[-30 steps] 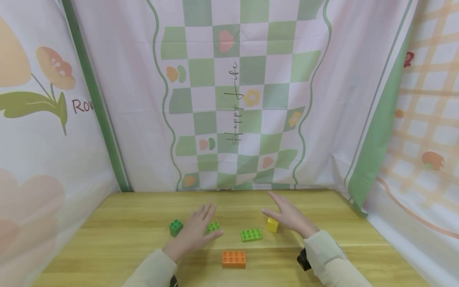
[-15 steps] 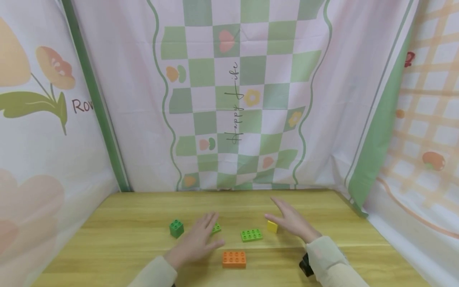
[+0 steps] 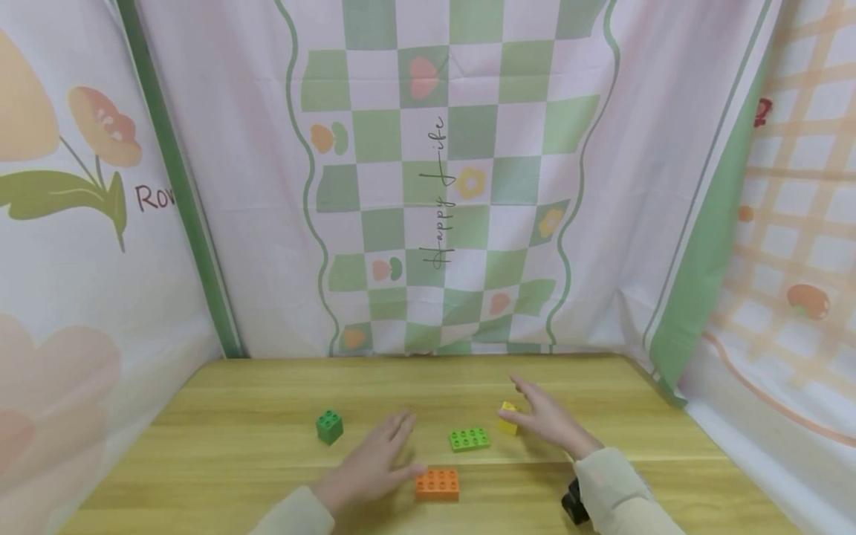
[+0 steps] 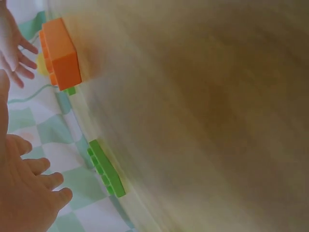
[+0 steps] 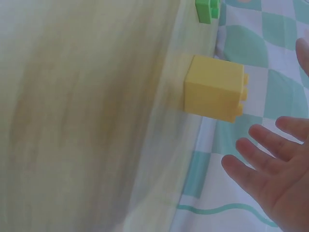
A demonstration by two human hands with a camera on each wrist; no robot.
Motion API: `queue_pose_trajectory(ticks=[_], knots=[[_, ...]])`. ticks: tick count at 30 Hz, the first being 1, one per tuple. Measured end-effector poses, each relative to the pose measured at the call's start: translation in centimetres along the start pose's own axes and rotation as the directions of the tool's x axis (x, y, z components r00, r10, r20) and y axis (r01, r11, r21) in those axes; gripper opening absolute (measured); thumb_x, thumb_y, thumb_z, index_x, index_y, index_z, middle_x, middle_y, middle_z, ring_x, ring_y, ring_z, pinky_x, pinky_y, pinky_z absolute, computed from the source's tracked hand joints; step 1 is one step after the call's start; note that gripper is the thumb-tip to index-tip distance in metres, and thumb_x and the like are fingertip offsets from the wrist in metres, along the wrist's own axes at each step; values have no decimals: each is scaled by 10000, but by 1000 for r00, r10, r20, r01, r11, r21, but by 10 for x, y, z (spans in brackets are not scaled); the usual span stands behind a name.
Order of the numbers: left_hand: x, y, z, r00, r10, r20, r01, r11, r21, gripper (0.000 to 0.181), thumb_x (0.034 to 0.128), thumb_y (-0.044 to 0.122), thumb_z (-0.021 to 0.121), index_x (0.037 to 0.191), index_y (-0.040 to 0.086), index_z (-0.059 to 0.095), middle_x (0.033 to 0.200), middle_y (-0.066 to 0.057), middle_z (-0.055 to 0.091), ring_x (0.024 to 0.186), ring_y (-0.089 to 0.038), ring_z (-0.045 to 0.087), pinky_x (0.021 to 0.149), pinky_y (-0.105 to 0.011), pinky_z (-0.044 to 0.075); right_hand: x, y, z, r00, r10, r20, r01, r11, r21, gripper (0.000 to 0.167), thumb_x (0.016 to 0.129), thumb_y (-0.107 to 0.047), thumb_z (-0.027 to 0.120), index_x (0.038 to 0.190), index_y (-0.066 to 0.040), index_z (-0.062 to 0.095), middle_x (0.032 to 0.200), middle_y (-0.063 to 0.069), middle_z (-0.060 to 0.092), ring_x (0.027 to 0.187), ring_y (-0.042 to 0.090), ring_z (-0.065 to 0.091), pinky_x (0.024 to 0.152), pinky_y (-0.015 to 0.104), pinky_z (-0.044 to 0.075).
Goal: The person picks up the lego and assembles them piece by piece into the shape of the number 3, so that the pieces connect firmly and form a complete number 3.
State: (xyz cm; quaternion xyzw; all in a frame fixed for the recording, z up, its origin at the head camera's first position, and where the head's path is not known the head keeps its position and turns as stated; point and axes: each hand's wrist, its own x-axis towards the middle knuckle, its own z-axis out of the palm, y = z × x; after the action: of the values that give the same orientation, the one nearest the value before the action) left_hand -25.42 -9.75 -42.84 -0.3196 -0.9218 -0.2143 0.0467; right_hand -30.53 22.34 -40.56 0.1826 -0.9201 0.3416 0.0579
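Observation:
My left hand (image 3: 368,467) hovers over the table, fingers extended and holding nothing. Its thumb tip is close to the orange building brick (image 3: 438,485); whether they touch I cannot tell. In the left wrist view a flat light green brick (image 4: 106,169) lies beyond the fingers; from the head view the hand hides it. My right hand (image 3: 551,420), spread and empty, is above and beside the yellow brick (image 3: 510,418), covering part of it. The right wrist view has that yellow brick (image 5: 215,88) apart from the fingertips. Between the hands lies another flat light green brick (image 3: 469,439).
A dark green brick (image 3: 329,426) stands on the left of the wooden table (image 3: 221,446). A patterned curtain (image 3: 428,223) hangs behind the far edge, with printed cloth on both sides. A black device (image 3: 575,503) sits under the right wrist.
Both hands have drawn slightly back toward the person and to the right. The left hand now covers the left light green brick and has come closer to the orange one. The bricks stay put.

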Motion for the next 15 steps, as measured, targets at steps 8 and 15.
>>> queue_pose_trajectory(ticks=[8,15], knots=[[-2,-2,3,998,-14,56,15,1000,-22,830,886,614,383,1451,34,203,1477,-191,190,1322,-370,210,1035,-528,204,-1,6,3,999,36,5,-36,999,25,775,845,-337,660,1387,70,285,1301,322,401,1145,457,417,908,566,368],[-4,-5,8,995,-5,95,8,999,-31,825,888,607,392,1442,18,225,1473,-199,197,1318,-372,218,1031,-519,222,-2,8,5,997,72,15,-72,997,30,730,825,-262,694,1351,93,334,1246,310,458,1092,435,465,876,550,403]])
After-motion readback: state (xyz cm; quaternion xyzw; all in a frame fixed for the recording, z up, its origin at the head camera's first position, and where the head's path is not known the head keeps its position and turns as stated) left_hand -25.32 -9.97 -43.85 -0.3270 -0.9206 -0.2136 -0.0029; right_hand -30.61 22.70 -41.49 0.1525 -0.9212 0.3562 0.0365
